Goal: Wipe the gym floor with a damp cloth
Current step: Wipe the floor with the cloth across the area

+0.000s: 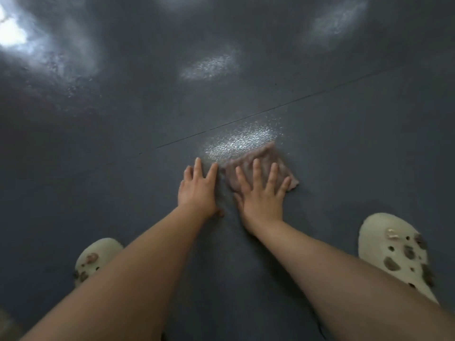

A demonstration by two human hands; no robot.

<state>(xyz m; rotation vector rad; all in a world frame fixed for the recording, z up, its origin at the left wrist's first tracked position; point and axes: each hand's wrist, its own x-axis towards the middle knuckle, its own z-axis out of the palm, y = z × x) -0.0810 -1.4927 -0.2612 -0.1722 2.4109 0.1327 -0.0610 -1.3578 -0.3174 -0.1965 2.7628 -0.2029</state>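
A small pinkish-grey cloth [263, 156] lies flat on the dark grey gym floor [123, 168]. My right hand [262, 195] presses down on the cloth with fingers spread, covering most of its near half. My left hand [198, 190] rests palm down on the bare floor just left of the cloth, fingers apart, holding nothing. A wet, glistening patch [243, 140] shines on the floor directly beyond the cloth.
My two feet in cream clogs with charms stand at the lower left [94, 257] and lower right [396, 252]. A thin seam line [307, 98] crosses the floor diagonally beyond the hands. Bright light reflections [209, 67] lie further out.
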